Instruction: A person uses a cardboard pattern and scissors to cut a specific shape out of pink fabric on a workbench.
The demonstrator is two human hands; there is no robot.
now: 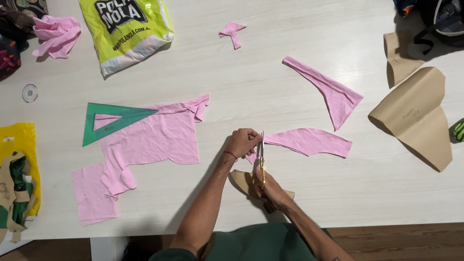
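Observation:
My right hand (271, 189) grips a pair of scissors (262, 153) whose blades point away from me into pink cloth. My left hand (241, 142) pinches the near left end of a curved pink fabric strip (309, 141) just beside the blades; a red thread band circles that wrist. A small brown paper pattern piece (241, 181) lies under my right hand, partly hidden by it.
A large pink fabric piece (150, 140) with a green set square (113, 121) on it lies left. A pink triangular offcut (333, 94), a small scrap (232, 33), brown paper patterns (418, 113), a yellow-green bag (126, 30) and a yellow bag (19, 169) surround the white table (270, 82).

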